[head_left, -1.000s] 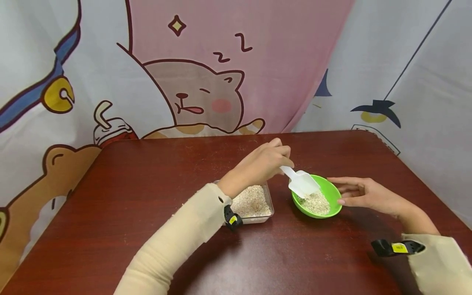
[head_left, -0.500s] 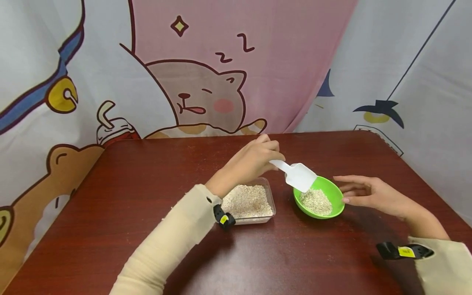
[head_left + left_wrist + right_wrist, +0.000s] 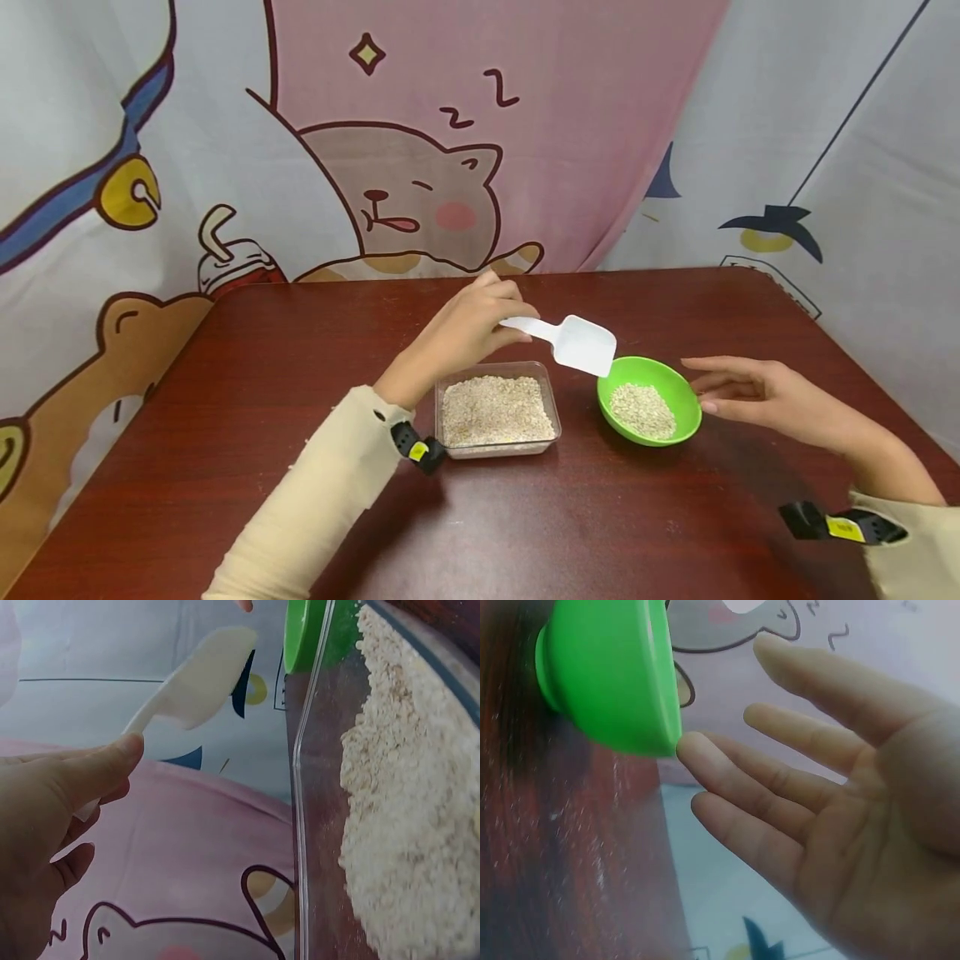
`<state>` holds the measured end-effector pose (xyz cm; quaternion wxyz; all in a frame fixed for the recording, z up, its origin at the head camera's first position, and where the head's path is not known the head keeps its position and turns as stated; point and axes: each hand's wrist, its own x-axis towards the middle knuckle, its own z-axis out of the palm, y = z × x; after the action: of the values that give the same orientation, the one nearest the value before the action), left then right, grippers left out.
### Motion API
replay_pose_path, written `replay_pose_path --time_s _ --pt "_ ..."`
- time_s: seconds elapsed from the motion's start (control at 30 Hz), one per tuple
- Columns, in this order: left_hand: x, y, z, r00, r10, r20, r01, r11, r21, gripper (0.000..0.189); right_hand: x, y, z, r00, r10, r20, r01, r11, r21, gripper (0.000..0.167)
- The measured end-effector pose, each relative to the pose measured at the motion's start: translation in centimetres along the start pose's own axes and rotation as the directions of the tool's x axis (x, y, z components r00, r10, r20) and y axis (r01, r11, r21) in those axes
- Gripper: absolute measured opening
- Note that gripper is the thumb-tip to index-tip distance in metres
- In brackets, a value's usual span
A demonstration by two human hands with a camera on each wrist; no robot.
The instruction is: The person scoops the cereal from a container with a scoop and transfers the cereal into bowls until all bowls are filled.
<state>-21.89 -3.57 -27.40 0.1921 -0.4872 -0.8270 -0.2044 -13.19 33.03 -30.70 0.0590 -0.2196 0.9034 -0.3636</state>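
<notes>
My left hand [image 3: 474,323] pinches the handle of a white plastic scoop [image 3: 585,345], raised between the oat tub and the bowl. The scoop's blade looks bare in the head view. Below the hand stands a clear rectangular tub [image 3: 553,408] holding rolled oats [image 3: 495,410]. To its right a green bowl [image 3: 686,408] has a smaller heap of oats [image 3: 642,410] at its bottom. My right hand [image 3: 780,402] is at the bowl's right side, fingers extended; in the right wrist view a fingertip [image 3: 691,744] is right at the bowl's rim.
A dark red wooden table [image 3: 525,525] carries everything. A few stray flakes lie left of the tub, near the left sleeve [image 3: 322,483]. Behind the table hangs a cartoon-printed curtain [image 3: 585,125].
My left hand has moved left with the scoop, lifting it from over the oats in the bowl. The tub is now more fully in view. My right hand has shifted slightly right.
</notes>
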Motion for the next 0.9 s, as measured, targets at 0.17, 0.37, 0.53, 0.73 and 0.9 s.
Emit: replay_pose_path --time_s 0.17,0.37,0.53,0.73,0.9 --pt "-1.3 -0.8 -0.7 0.998 -0.033 -0.046 0.029 0.996 -0.082 0.021 0.8 -1.9 0.5 1.0 -0.02 0.021 0.021 0.999 -0.025 0.046" --pt "-2.7 -1.4 -1.3 0.995 -0.071 -0.072 0.064 0.993 -0.099 0.022 2.0 -4.0 1.4 0.992 -0.1 0.072 0.104 0.994 -0.045 0.045" --pt "-3.7 -1.6 -1.9 0.993 -0.081 -0.09 0.072 0.992 -0.101 0.022 3.2 -5.5 2.4 0.988 -0.118 0.102 0.127 0.988 -0.083 0.045" --pt "-5.3 -1.7 -2.9 0.991 -0.115 -0.063 0.108 0.989 -0.105 0.023 4.4 -6.6 3.8 0.98 -0.122 0.159 0.129 0.991 -0.035 0.043" --pt "-6.7 -1.9 -3.8 0.99 -0.143 -0.011 0.141 0.985 -0.1 0.024 5.5 -7.2 4.9 0.969 -0.158 0.189 0.164 0.986 -0.018 0.042"
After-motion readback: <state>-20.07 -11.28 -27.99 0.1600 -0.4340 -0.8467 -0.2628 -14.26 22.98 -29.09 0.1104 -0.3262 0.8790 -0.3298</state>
